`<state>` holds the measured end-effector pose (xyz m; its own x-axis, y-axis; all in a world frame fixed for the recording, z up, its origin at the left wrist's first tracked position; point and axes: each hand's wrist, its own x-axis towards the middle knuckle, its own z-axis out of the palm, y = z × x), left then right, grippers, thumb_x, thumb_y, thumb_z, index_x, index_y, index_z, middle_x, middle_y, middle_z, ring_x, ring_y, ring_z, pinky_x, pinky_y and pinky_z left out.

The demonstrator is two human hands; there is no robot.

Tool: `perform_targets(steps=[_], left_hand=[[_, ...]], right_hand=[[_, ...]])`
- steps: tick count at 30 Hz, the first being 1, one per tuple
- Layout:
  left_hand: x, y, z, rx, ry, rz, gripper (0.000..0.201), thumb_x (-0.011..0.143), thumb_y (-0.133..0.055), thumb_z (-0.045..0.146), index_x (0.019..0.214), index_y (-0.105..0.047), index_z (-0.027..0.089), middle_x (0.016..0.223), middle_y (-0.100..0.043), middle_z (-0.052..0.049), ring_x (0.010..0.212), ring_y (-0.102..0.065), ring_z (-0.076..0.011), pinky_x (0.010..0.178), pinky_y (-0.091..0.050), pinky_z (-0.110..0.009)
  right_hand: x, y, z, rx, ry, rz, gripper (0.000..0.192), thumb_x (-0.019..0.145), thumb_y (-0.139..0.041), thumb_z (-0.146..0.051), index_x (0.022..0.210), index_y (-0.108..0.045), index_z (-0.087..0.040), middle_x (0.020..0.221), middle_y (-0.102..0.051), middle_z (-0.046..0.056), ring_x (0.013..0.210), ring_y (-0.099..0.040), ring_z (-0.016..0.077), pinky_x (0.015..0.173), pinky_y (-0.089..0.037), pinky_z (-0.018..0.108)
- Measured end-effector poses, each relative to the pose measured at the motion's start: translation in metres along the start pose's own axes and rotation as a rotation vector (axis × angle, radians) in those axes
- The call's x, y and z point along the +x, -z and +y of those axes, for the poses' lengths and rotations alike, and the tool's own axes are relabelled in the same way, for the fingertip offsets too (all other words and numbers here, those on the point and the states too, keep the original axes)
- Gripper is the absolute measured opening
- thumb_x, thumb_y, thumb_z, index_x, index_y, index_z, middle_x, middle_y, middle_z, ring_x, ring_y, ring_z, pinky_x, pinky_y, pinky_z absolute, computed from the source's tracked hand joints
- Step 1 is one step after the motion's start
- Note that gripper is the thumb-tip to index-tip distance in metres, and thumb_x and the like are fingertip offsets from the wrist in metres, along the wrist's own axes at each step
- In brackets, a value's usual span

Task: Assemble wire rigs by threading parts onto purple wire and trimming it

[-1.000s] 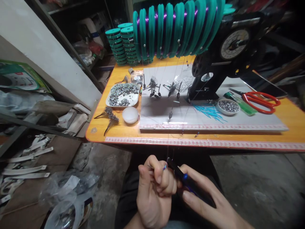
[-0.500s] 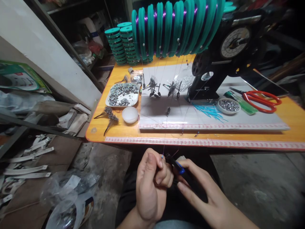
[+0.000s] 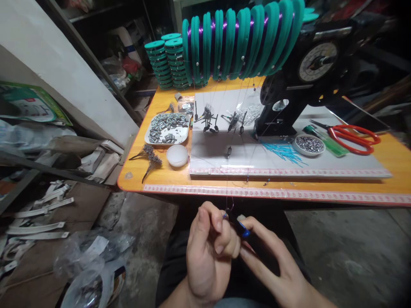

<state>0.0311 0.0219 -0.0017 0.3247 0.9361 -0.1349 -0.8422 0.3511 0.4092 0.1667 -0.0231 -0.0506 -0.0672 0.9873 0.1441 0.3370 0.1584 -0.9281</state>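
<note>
In front of the table edge, my left hand (image 3: 210, 252) is closed, thumb and curled fingers pinching a thin line (image 3: 227, 190). A tiny blue piece (image 3: 224, 215) shows at its fingertips. My right hand (image 3: 279, 261) grips pliers (image 3: 245, 231) with black and blue handles. Their dark jaws touch or lie very near the line beside my left fingers; I cannot tell whether they clamp it. A small loop of line stands above the jaw tips. Farther up, a small dark weight (image 3: 229, 151) hangs on a line over the grey board.
Green spools (image 3: 237, 42) wound with purple line hang over the board (image 3: 221, 160) from a black machine (image 3: 279, 111). Around it are a white tray (image 3: 146, 139) of metal pieces, a white bowl (image 3: 177, 155), a dish (image 3: 323, 150) of small weights and red-handled scissors (image 3: 353, 137).
Both hands have shifted slightly right in view. The pliers' tips have come closer to the left fingertips and the blue piece, and the line end now curls into a small loop above them.
</note>
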Motion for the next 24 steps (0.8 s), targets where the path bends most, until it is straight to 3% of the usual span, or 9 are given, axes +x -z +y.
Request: perform_targets(steps=[5,9,12,16,18,21,23,24], left_hand=[[-0.004,-0.002,-0.006,-0.103,-0.068,-0.03,0.044,0.092,-0.055,0.05,0.067,-0.039,0.018,0.05,-0.02,0.008,0.042,-0.01,-0.0044,0.041,-0.014,-0.017],[-0.007,-0.002,-0.005,-0.139,-0.092,0.011,0.049,0.091,-0.056,0.05,0.065,-0.031,0.018,0.051,-0.017,0.008,0.042,-0.009,-0.0047,0.042,-0.014,-0.019],[-0.008,0.0,-0.005,-0.133,-0.095,0.011,0.05,0.091,-0.055,0.051,0.064,-0.029,0.018,0.05,-0.016,0.008,0.042,-0.009,-0.005,0.042,-0.014,-0.02],[-0.005,0.005,-0.006,-0.047,-0.099,-0.011,0.048,0.093,-0.05,0.054,0.064,-0.036,0.018,0.05,-0.019,0.007,0.043,-0.013,-0.0059,0.044,-0.016,-0.02],[-0.004,0.007,-0.005,0.028,-0.088,-0.027,0.046,0.092,-0.049,0.055,0.066,-0.042,0.018,0.051,-0.022,0.006,0.045,-0.016,-0.0068,0.046,-0.019,-0.02],[-0.003,0.012,-0.004,0.122,-0.072,-0.044,0.043,0.092,-0.05,0.055,0.069,-0.05,0.018,0.052,-0.023,0.006,0.047,-0.019,-0.008,0.048,-0.022,-0.021],[-0.002,0.018,-0.004,0.14,-0.077,-0.027,0.039,0.091,-0.053,0.05,0.069,-0.052,0.018,0.052,-0.021,0.006,0.047,-0.017,-0.0079,0.047,-0.022,-0.022],[-0.002,0.022,-0.005,0.139,-0.08,-0.011,0.037,0.091,-0.054,0.047,0.07,-0.053,0.018,0.052,-0.019,0.006,0.047,-0.015,-0.0077,0.047,-0.021,-0.021]], right_hand=[[-0.01,-0.007,-0.002,0.361,-0.24,-0.055,0.036,0.09,-0.062,-0.032,0.125,-0.057,-0.026,0.122,-0.066,0.009,0.113,-0.064,0.0257,0.095,-0.054,0.037],[-0.005,-0.011,-0.006,0.511,-0.24,-0.087,0.033,0.091,-0.061,-0.037,0.121,-0.059,-0.026,0.106,-0.069,0.007,0.1,-0.068,0.0229,0.091,-0.055,0.035],[-0.004,-0.012,-0.008,0.413,-0.228,-0.074,0.034,0.091,-0.06,-0.038,0.123,-0.058,-0.025,0.11,-0.068,0.008,0.104,-0.066,0.024,0.091,-0.056,0.035],[-0.005,0.004,-0.01,0.05,-0.13,-0.101,0.037,0.09,-0.061,-0.033,0.126,-0.055,-0.026,0.121,-0.064,0.009,0.106,-0.064,0.0246,0.087,-0.058,0.034],[-0.001,0.026,-0.009,-0.08,-0.05,0.013,0.042,0.089,-0.062,-0.032,0.128,-0.051,-0.028,0.12,-0.062,0.009,0.101,-0.065,0.0229,0.086,-0.057,0.034],[0.013,0.081,0.0,-0.271,0.05,0.433,0.05,0.091,-0.058,-0.037,0.137,-0.04,-0.029,0.126,-0.054,0.011,0.107,-0.061,0.0258,0.092,-0.053,0.04],[0.023,0.128,0.009,-0.632,0.02,0.721,0.043,0.093,-0.053,-0.04,0.134,-0.046,-0.028,0.122,-0.056,0.013,0.108,-0.057,0.0287,0.089,-0.05,0.042],[0.027,0.152,0.015,-0.722,-0.029,0.73,0.039,0.092,-0.055,-0.04,0.129,-0.054,-0.027,0.114,-0.059,0.013,0.107,-0.056,0.031,0.088,-0.047,0.043]])
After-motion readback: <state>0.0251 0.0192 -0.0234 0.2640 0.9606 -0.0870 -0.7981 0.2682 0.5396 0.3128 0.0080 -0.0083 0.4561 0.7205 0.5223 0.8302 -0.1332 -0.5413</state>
